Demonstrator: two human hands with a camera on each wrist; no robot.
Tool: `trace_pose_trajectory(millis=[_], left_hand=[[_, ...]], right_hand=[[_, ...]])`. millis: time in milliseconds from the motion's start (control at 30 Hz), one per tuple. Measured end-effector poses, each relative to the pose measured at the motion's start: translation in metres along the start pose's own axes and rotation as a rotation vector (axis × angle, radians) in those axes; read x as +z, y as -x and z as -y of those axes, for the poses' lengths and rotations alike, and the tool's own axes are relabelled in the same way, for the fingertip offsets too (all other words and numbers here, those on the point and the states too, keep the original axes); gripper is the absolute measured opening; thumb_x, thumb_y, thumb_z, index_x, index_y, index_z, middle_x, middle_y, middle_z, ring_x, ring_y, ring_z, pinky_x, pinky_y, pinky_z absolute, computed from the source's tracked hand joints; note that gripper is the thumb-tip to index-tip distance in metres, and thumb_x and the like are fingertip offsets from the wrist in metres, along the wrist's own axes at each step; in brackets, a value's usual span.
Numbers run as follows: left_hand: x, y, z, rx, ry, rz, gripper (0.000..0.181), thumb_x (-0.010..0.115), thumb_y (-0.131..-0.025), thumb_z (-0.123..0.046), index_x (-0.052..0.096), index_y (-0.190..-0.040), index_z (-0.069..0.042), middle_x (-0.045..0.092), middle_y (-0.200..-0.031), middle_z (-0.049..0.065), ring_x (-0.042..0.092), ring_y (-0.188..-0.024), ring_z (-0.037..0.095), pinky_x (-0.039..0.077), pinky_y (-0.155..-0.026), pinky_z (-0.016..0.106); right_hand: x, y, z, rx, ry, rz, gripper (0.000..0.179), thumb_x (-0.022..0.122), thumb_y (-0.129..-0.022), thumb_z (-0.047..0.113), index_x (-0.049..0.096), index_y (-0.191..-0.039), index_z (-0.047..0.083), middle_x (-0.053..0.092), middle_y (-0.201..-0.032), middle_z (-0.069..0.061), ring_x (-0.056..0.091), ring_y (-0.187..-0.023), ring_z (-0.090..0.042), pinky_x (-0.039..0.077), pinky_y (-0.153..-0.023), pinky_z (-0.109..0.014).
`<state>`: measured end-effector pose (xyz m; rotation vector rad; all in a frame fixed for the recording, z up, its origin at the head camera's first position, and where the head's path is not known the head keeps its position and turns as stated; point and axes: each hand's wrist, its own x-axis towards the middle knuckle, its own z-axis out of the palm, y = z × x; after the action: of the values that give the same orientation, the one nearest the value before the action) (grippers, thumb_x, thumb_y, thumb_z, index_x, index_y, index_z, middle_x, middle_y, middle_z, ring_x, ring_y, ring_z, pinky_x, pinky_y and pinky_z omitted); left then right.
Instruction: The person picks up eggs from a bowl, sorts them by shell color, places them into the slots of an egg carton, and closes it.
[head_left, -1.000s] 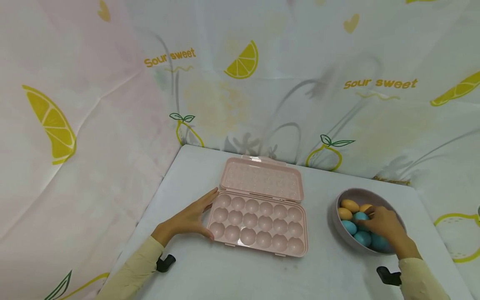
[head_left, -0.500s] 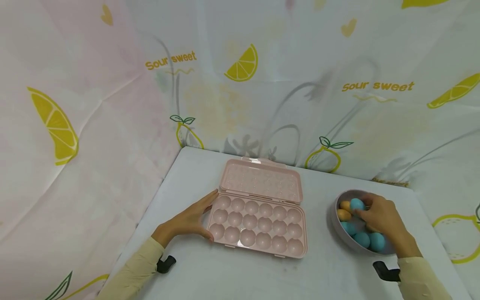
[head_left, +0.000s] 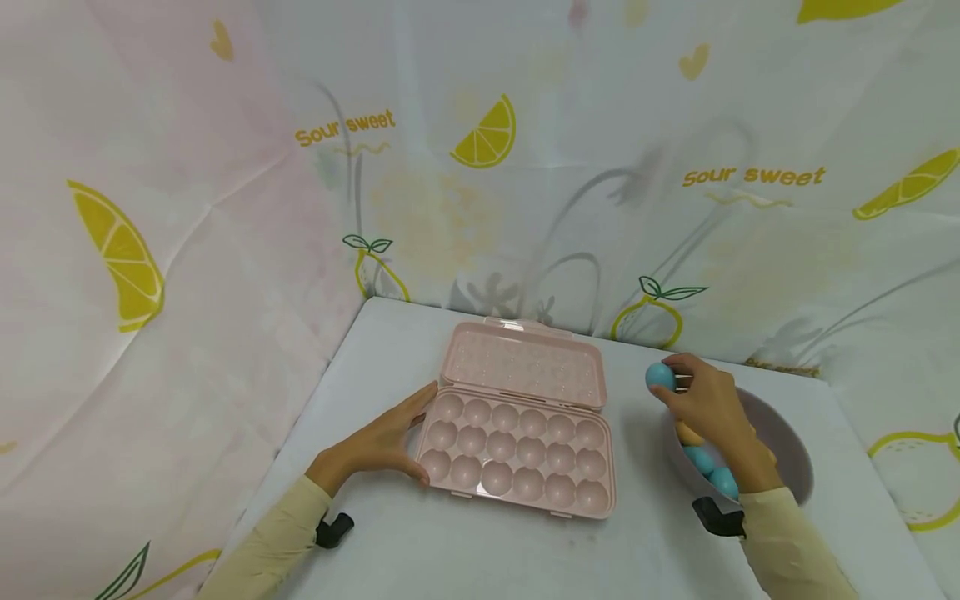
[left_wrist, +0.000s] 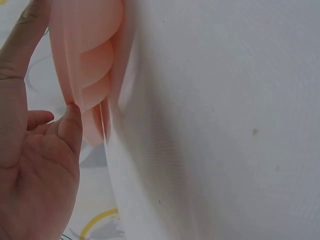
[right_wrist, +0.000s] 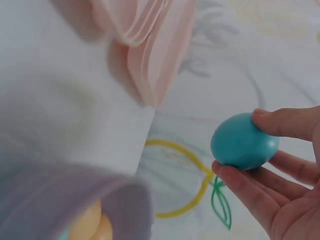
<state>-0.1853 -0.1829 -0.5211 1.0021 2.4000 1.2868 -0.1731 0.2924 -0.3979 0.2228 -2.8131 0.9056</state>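
Note:
A blue egg (head_left: pixel 661 377) is pinched between the thumb and fingertips of my right hand (head_left: pixel 708 408), raised above the left rim of a grey bowl (head_left: pixel 787 429). The right wrist view shows the same egg (right_wrist: pixel 244 142) whole, clear of the bowl. My left hand (head_left: pixel 378 437) spreads along the left end of a pink egg box (head_left: pixel 517 442), thumb near its front corner and fingers near the hinge. In the left wrist view, a fingertip touches the box's side (left_wrist: pixel 95 55). The box lies with its lid (head_left: pixel 525 362) folded back, its round hollows holding nothing.
In the bowl are blue eggs (head_left: pixel 700 459) and orange eggs (head_left: pixel 686 433), partly hidden by my right arm. The white table (head_left: pixel 525 558) ends against printed cloth (head_left: pixel 555 208) at the back and left.
My right hand has lifted the blue egg out of the bowl and moved it left, past the rim. The left hand and the egg box stay in place.

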Motion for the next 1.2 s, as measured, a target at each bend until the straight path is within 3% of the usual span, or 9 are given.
trace_pose_trajectory(millis=[200,500,700,900,1200], left_hand=[[0.0,-0.001,-0.001,-0.043,-0.012,0.009,0.144,0.097,-0.051,-0.035,0.004,-0.155,-0.002,0.009,-0.162,0.014,0.017,-0.146,0.018,0.033,-0.112,0.029],[-0.001,-0.001,-0.001,-0.053,-0.009,0.016,0.144,0.097,-0.051,-0.032,0.002,-0.156,-0.003,0.009,-0.162,0.014,0.017,-0.146,0.018,0.034,-0.111,0.026],[-0.001,0.0,-0.002,-0.021,0.013,0.01,0.144,0.097,-0.051,-0.031,0.002,-0.155,-0.001,0.008,-0.161,0.017,0.017,-0.147,0.022,0.034,-0.112,0.03],[-0.001,0.0,-0.007,-0.012,0.021,0.007,0.143,0.097,-0.052,-0.028,0.002,-0.155,0.001,0.008,-0.161,0.018,0.017,-0.147,0.025,0.035,-0.111,0.032],[-0.002,0.002,-0.001,-0.002,0.039,0.008,0.142,0.096,-0.053,-0.03,0.003,-0.155,0.001,0.009,-0.161,0.018,0.017,-0.146,0.026,0.036,-0.111,0.034]], right_hand=[[0.028,-0.014,0.02,-0.019,-0.099,0.03,0.037,0.076,-0.085,0.015,0.061,-0.115,0.0,0.067,-0.112,-0.021,0.069,-0.096,-0.036,0.06,-0.076,-0.048],[0.079,-0.024,0.057,-0.128,-0.259,0.079,0.037,0.079,-0.08,0.007,0.061,-0.112,0.001,0.067,-0.109,-0.019,0.07,-0.092,-0.033,0.062,-0.073,-0.037],[0.112,-0.027,0.08,-0.162,-0.339,0.151,0.036,0.077,-0.081,0.004,0.06,-0.112,0.001,0.067,-0.109,-0.017,0.07,-0.092,-0.031,0.061,-0.078,-0.038],[0.14,-0.031,0.103,-0.179,-0.375,0.211,0.044,0.076,-0.082,0.004,0.062,-0.124,0.003,0.067,-0.114,-0.018,0.069,-0.095,-0.031,0.06,-0.08,-0.038],[0.182,-0.037,0.129,-0.267,-0.399,0.255,0.038,0.075,-0.082,0.004,0.065,-0.118,-0.003,0.069,-0.111,-0.013,0.069,-0.095,-0.026,0.06,-0.079,-0.029]])
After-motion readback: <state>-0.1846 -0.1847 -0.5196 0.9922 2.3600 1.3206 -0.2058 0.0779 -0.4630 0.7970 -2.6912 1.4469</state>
